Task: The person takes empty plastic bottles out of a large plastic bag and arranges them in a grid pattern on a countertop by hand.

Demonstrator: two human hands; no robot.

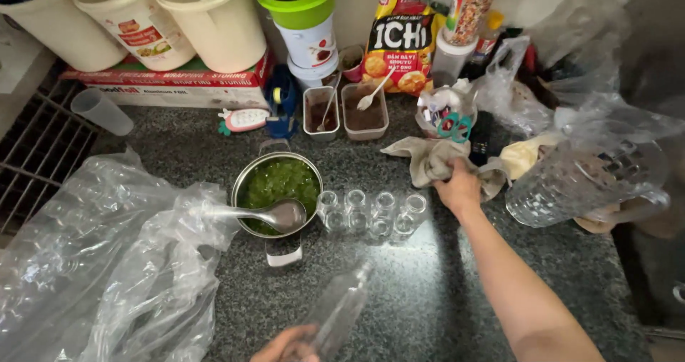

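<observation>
Looked down steeply from head height onto a dark speckled counter (428,291) — faced toward the back wall, where tubs (214,23) and a snack bag (399,41) stood along the top edge. Sat close enough to cut off both forearms at the bottom edge. One view only — nothing shared with another.

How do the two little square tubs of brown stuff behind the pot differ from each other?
The left tub is narrower and holds a darker, lumpier brown filling; the right tub is wider, with a smoother, paler brown filling. A metal spoon stands in the left tub, a white plastic spoon in the right tub. Both are clear, lidless plastic tubs, side by side on the speckled counter.
</observation>
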